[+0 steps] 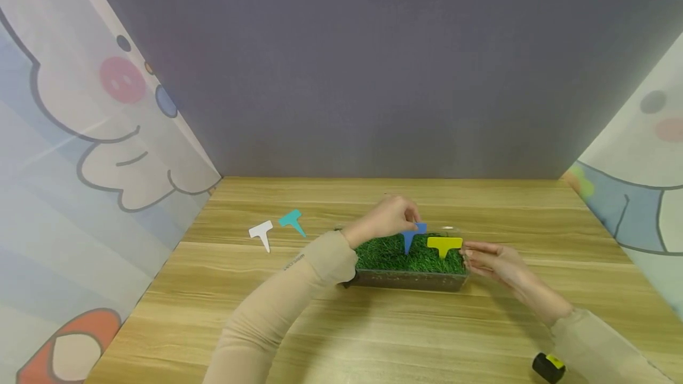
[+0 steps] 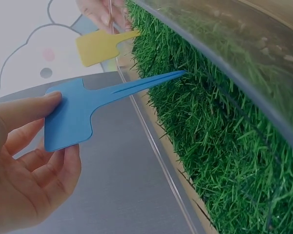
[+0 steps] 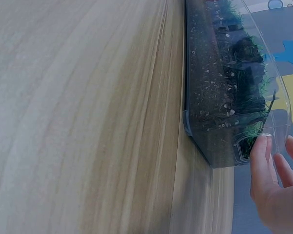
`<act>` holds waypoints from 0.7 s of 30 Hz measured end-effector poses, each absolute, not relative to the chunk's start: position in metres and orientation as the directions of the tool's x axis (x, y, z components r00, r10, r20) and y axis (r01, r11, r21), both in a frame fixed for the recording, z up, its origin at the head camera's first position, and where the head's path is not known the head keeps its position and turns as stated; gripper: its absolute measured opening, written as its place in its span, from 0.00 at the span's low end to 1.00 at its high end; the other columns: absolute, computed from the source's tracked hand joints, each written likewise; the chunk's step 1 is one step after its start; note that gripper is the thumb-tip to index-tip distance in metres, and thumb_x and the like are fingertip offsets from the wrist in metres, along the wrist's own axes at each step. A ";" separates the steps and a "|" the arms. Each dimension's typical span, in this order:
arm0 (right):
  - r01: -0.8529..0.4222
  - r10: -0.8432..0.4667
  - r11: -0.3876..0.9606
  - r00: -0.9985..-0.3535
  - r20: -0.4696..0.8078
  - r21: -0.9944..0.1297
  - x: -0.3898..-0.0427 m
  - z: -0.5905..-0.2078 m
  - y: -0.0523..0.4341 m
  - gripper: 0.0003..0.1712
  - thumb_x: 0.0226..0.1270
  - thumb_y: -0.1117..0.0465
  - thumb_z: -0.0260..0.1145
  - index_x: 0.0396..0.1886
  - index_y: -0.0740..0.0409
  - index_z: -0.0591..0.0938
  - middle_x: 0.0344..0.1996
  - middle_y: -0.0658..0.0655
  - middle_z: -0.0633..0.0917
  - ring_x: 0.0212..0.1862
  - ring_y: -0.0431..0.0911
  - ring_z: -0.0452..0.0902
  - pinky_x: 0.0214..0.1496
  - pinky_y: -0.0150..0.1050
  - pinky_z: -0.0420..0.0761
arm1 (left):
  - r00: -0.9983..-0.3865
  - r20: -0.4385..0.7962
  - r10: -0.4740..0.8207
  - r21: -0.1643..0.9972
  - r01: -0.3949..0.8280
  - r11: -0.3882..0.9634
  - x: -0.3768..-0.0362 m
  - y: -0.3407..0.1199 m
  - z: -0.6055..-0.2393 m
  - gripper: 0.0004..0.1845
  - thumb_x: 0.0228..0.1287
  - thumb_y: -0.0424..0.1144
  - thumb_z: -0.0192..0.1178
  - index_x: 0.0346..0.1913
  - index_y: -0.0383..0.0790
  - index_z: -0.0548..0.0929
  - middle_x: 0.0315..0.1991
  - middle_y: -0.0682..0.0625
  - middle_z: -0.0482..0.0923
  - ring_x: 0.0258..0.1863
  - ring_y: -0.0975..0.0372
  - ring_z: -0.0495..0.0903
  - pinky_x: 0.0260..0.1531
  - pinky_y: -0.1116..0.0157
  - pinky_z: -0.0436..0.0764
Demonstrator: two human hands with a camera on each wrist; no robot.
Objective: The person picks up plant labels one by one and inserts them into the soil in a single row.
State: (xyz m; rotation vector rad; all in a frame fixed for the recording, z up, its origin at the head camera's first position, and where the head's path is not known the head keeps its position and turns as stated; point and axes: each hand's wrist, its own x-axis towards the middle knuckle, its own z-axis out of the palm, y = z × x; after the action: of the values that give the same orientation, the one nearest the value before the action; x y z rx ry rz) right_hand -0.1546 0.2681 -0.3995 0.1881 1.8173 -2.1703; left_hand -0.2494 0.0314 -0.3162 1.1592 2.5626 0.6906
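Observation:
My left hand [image 1: 392, 216] pinches the broad head of a blue T-shaped plant label [image 2: 71, 114] between thumb and fingers. The label's pointed stem slants down, its tip at the green grass [image 2: 200, 122] of a clear planter box [image 3: 219, 141]. How deep the tip sits I cannot tell. At the box's right end, my right hand [image 1: 498, 262] holds the clear end wall by its rim, fingers on either side. Beside it a yellow plant label [image 1: 444, 243] stands in the grass. Dark soil with pale bits shows through the box's wall.
Left of the box, a white plant label [image 1: 261, 233] and a teal plant label [image 1: 291, 221] lie on the wooden table [image 1: 416, 330]. A small black and yellow object [image 1: 548, 367] is by the right sleeve. A grey panel [image 1: 373, 76] rises behind the table.

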 end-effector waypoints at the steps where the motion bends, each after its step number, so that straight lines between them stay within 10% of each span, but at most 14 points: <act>1: 0.312 -0.150 -0.155 -0.945 -0.290 -0.937 -0.155 -0.399 0.268 0.18 0.58 0.65 0.62 0.50 0.56 0.76 0.40 0.49 0.82 0.41 0.40 0.79 0.48 0.36 0.75 | -0.654 -0.034 0.756 0.516 0.636 0.574 -0.249 0.032 -0.316 0.03 0.54 0.35 0.61 0.33 0.42 0.82 0.25 0.57 0.78 0.25 0.70 0.74 0.39 0.70 0.73; 5: 0.314 -0.140 -0.158 -0.946 -0.294 -0.936 -0.155 -0.399 0.268 0.23 0.58 0.66 0.62 0.54 0.61 0.72 0.40 0.50 0.82 0.41 0.40 0.79 0.48 0.36 0.75 | -0.654 -0.064 0.754 0.526 0.620 0.583 -0.249 0.034 -0.318 0.03 0.55 0.34 0.61 0.33 0.42 0.82 0.26 0.56 0.77 0.25 0.69 0.74 0.25 0.76 0.72; 21: 0.304 -0.143 -0.158 -0.948 -0.283 -0.939 -0.154 -0.399 0.268 0.24 0.59 0.65 0.61 0.56 0.66 0.70 0.42 0.52 0.82 0.41 0.41 0.79 0.48 0.36 0.75 | -0.624 -0.110 0.774 0.490 0.643 0.588 -0.247 0.036 -0.329 0.03 0.55 0.34 0.61 0.33 0.41 0.81 0.26 0.56 0.77 0.25 0.69 0.73 0.26 0.77 0.72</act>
State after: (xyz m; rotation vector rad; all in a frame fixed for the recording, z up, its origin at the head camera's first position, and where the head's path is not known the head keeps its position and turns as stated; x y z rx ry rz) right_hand -0.1539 0.2677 -0.3992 0.1838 1.8177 -2.1822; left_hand -0.2470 0.0358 -0.3286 1.1559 2.5085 0.5913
